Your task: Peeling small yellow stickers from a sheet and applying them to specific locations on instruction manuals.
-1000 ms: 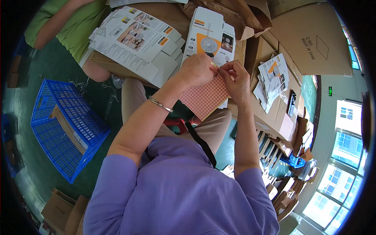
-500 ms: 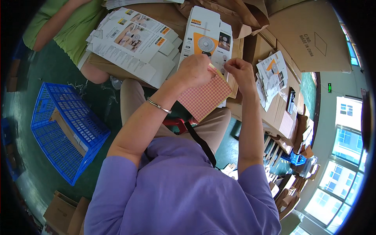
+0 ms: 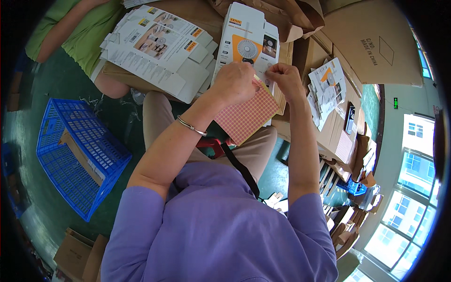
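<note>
My left hand [image 3: 235, 83] is closed on the upper part of a sheet of small round pinkish-orange stickers [image 3: 246, 116] with a yellow edge. The sheet slopes down over my lap. Just right of it, my right hand [image 3: 287, 82] is raised with thumb and forefinger pinched together; anything between them is too small to make out. Both hands are over the lower part of a stack of flat white printed cartons [image 3: 245, 26] showing a fan on an orange patch. My left hand hides part of the top carton.
More flat cartons [image 3: 157, 47] lie fanned out at the left, beside a person in green [image 3: 94, 37]. At the right are a smaller carton pile [image 3: 328, 84], a dark phone-like object [image 3: 349, 117] and a big cardboard box [image 3: 371, 42]. A blue plastic crate [image 3: 84, 150] stands on the floor.
My right hand's pinched fingertips have shifted slightly up and left over the printed carton. The left hand keeps its hold on the sticker sheet, almost in place.
</note>
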{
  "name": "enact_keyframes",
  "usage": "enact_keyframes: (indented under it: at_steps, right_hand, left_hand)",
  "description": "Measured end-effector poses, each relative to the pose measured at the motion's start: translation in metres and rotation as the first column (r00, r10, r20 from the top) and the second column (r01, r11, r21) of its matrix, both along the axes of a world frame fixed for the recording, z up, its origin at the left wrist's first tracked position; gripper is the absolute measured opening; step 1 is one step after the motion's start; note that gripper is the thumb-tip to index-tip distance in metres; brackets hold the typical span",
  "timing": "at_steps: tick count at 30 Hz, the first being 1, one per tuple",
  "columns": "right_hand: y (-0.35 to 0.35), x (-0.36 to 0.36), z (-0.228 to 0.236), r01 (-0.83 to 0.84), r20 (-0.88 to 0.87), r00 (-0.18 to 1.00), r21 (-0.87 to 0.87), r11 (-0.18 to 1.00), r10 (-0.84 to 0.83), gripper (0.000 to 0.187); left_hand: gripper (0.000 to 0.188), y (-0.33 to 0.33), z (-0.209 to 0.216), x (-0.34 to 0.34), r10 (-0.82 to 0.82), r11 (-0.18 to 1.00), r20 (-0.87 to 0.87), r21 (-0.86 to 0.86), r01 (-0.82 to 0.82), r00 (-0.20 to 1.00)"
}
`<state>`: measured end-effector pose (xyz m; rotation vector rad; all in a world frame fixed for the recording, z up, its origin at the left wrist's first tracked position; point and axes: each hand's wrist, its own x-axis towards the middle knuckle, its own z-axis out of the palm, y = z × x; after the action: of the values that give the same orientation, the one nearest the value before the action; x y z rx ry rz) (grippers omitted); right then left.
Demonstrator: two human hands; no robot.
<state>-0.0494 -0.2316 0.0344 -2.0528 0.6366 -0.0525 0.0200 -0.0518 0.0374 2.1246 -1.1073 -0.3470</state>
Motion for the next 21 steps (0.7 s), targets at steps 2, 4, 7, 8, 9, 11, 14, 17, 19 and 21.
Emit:
enact_keyframes:
  at_steps: [2,4,7,8,9,11,14,17,19,21]
  right_hand:
    - [0.003,0.001,0.001,0.007,-0.009,1.000,-0.036,0.999,-0.007,0.011]
    - [0.006,0.000,0.004,0.017,-0.014,1.000,-0.046,0.999,-0.018,0.012]
    - [0.005,0.001,0.000,0.022,-0.008,1.000,-0.088,0.996,-0.023,0.013]
    - [0.005,0.001,-0.001,0.023,-0.009,1.000,-0.087,0.996,-0.024,0.013]
    - [0.005,0.002,-0.002,0.018,0.001,1.000,-0.134,0.991,-0.018,0.014]
    - [0.006,0.003,-0.003,0.017,0.008,1.000,-0.179,0.984,-0.016,0.016]
    - [0.002,0.004,-0.005,0.007,0.010,1.000,-0.261,0.965,-0.005,0.021]
    - [-0.009,-0.001,-0.011,0.089,0.019,0.996,-0.406,0.910,-0.089,0.023]
    - [-0.010,-0.012,-0.012,0.291,-0.005,0.951,0.343,0.893,-0.308,0.023]
    - [-0.010,-0.016,-0.012,0.321,0.012,0.939,0.332,0.887,-0.344,0.027]
  left_hand:
    - [0.017,0.000,0.001,0.000,0.008,0.999,-0.007,0.034,-0.007,1.000]
    - [0.017,0.001,0.001,-0.001,0.004,1.000,0.001,0.029,-0.004,1.000]
    - [0.017,0.000,0.000,-0.001,0.002,1.000,0.020,0.025,-0.003,1.000]
    - [0.017,0.000,0.000,-0.001,0.005,1.000,0.029,0.026,-0.006,1.000]
    - [0.017,-0.001,0.000,-0.001,0.004,1.000,0.029,0.027,-0.005,1.000]
    - [0.016,-0.001,0.000,-0.002,0.008,1.000,0.035,0.024,-0.009,0.999]
    - [0.016,-0.004,-0.004,0.001,-0.010,0.999,0.027,0.045,0.009,1.000]
    - [0.016,-0.003,-0.005,0.001,0.008,0.999,0.017,0.033,-0.009,1.000]
    - [0.017,-0.001,-0.005,-0.001,0.010,1.000,0.037,-0.008,-0.010,0.999]
    - [0.019,-0.002,-0.004,0.000,0.019,0.999,0.058,-0.048,-0.016,0.998]
